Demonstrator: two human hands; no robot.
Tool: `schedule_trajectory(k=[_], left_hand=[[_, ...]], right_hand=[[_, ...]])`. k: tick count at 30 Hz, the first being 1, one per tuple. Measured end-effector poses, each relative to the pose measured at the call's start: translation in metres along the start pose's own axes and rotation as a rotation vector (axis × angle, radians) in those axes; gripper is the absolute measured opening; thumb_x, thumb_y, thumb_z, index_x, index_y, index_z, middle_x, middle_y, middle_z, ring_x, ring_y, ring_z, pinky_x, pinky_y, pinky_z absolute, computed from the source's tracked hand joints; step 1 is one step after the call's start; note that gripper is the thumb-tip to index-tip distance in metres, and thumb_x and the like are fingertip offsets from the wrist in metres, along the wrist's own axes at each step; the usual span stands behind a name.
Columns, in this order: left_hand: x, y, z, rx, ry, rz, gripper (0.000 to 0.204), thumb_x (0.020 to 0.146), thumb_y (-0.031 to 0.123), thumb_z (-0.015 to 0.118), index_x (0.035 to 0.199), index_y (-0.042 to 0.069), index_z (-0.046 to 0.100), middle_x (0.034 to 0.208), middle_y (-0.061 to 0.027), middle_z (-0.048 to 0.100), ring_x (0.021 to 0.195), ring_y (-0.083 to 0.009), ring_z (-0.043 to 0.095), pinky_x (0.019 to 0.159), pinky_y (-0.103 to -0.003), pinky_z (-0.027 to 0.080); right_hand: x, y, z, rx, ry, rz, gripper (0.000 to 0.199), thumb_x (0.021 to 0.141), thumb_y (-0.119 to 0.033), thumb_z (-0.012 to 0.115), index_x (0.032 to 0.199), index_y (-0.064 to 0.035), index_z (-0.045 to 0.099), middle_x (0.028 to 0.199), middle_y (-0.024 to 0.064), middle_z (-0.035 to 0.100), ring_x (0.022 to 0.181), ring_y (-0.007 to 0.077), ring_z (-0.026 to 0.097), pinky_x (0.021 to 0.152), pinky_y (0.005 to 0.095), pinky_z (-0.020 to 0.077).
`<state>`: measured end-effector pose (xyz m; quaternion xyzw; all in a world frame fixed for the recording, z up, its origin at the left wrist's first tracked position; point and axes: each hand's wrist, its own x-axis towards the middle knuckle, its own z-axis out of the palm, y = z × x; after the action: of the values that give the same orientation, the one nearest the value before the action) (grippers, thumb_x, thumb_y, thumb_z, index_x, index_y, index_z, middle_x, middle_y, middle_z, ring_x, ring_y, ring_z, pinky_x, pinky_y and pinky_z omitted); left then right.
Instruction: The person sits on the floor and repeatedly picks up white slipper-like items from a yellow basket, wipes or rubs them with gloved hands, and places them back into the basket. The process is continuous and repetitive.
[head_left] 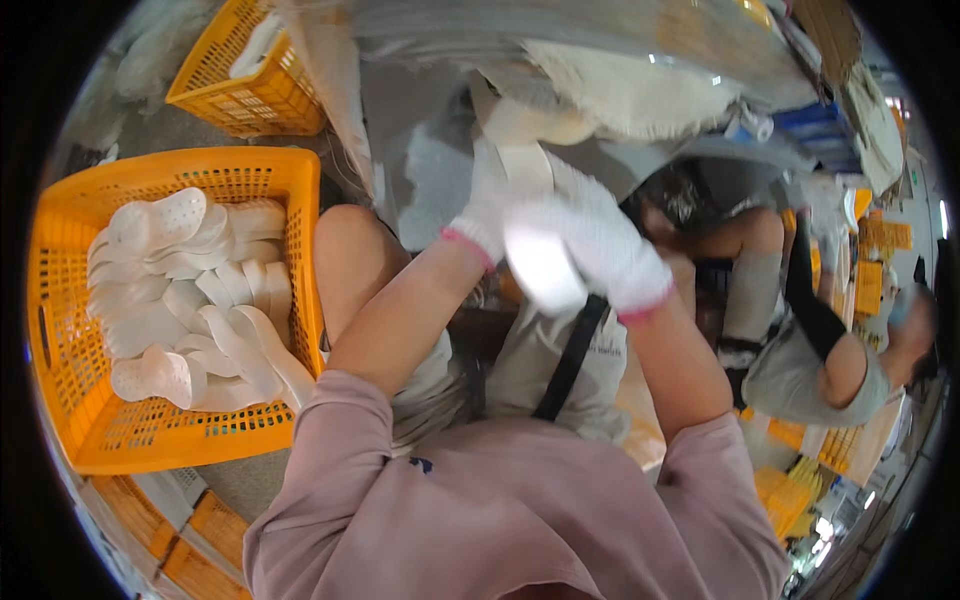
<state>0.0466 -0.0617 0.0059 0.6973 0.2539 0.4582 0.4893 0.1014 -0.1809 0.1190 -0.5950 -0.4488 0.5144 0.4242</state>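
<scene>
Both my hands wear white knit gloves with pink cuffs and hold one white foam slipper [545,268] in front of me. My left hand [487,200] is closed around its far part. My right hand [598,238] is wrapped over its middle, and its fingers are smeared by motion. The slipper's near end sticks out below my hands, bright and blurred. Just beyond my hands, a pale rounded part [535,122] sits in a grey dusty housing [425,140]; whether the slipper touches it I cannot tell.
On my left stands an orange plastic basket [180,452] piled with white foam slippers [225,325]. Another orange basket [250,100] with a white piece stands farther off. At right a co-worker [820,360] sits close by. Orange crates [210,540] lie at the lower left.
</scene>
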Motion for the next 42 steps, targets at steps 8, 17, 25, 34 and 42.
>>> schedule_trajectory(k=[8,17,25,34,42], left_hand=[[-0.025,-0.024,0.009,-0.859,0.174,-0.639,0.025,0.101,0.026,0.068,0.113,0.006,0.059,0.097,-0.0043,0.066,0.089,-0.0207,0.068,0.077,-0.036,0.058],[0.006,-0.048,-0.023,-0.784,-0.052,-0.855,0.030,0.105,0.025,0.053,0.116,0.000,0.064,0.107,-0.0178,0.072,0.096,-0.0332,0.073,0.088,-0.045,0.061],[-0.021,-0.023,-0.011,-0.301,0.204,-0.208,0.048,0.102,0.048,0.058,0.121,0.005,0.066,0.114,-0.0162,0.071,0.107,-0.0298,0.068,0.096,-0.040,0.054],[-0.016,-0.012,-0.010,-0.948,0.047,-0.533,0.046,0.108,0.048,0.044,0.121,0.006,0.061,0.116,-0.0117,0.069,0.107,-0.0254,0.069,0.096,-0.039,0.057],[0.005,-0.050,0.020,-1.193,0.253,-0.886,0.048,0.107,0.049,0.043,0.113,0.006,0.064,0.093,-0.0120,0.070,0.083,-0.0311,0.068,0.075,-0.049,0.059]], right_hand=[[-0.047,-0.016,0.055,-0.665,0.561,0.169,0.064,0.080,-0.027,0.084,0.138,-0.0085,0.065,0.117,0.0162,0.075,0.106,0.0340,0.074,0.093,0.0426,0.0573],[0.015,0.011,0.027,-0.664,0.679,-0.195,0.050,0.077,-0.037,0.087,0.112,-0.0040,0.072,0.093,0.0173,0.075,0.082,0.0371,0.074,0.074,0.0432,0.0599],[0.040,0.025,0.022,-0.720,0.790,-0.226,0.035,0.082,-0.034,0.085,0.102,-0.0066,0.076,0.092,0.0176,0.076,0.085,0.0374,0.074,0.077,0.0435,0.0594],[0.023,0.011,-0.002,-0.594,0.327,-0.133,0.055,0.084,-0.049,0.081,0.110,-0.0012,0.072,0.109,0.0233,0.074,0.102,0.0394,0.073,0.088,0.0456,0.0578],[-0.021,0.003,0.037,-0.863,0.558,0.093,0.031,0.082,-0.028,0.078,0.101,-0.0050,0.069,0.094,0.0219,0.071,0.094,0.0403,0.071,0.084,0.0483,0.0577]])
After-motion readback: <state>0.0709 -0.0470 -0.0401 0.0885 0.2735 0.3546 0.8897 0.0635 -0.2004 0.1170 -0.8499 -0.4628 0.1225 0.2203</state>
